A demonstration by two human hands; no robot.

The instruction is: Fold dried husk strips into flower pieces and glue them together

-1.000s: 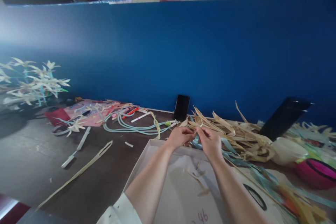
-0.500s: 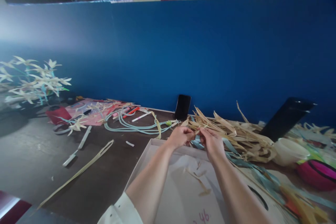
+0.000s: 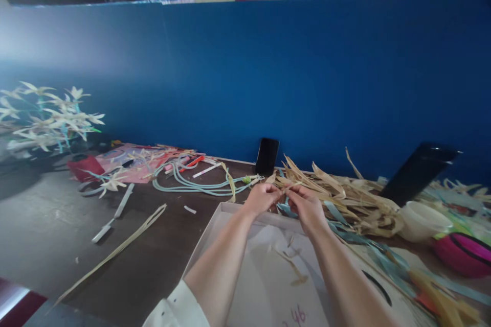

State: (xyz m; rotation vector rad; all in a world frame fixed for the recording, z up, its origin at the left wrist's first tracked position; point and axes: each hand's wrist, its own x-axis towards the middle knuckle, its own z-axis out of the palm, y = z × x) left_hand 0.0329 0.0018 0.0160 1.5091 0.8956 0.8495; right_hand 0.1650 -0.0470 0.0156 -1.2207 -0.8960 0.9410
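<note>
My left hand point(image 3: 261, 200) and my right hand point(image 3: 308, 206) meet above the far edge of a shallow white box point(image 3: 204, 237). Their fingertips pinch a thin strip of dried husk point(image 3: 286, 188) between them, largely hidden by the fingers. Inside the box lie a few husk scraps point(image 3: 295, 271), and a handwritten "46" shows on its bottom. Just beyond my right hand spreads a heap of dried corn husks point(image 3: 341, 191). Pale blue strips point(image 3: 339, 213) run out from below that hand toward the right.
A black phone point(image 3: 267, 157) leans upright against the blue partition point(image 3: 245, 76). Leftward lie looped pale-blue cords point(image 3: 184, 184), a braided strip point(image 3: 126, 243) and husk flowers point(image 3: 57, 117). Rightward are a white bowl point(image 3: 425, 220), a pink pouch point(image 3: 464, 255) and a dark slanted object point(image 3: 418, 173).
My right hand has shifted slightly left, bringing its fingertips closer to those of my left hand. The left hand is nearly where it was.
</note>
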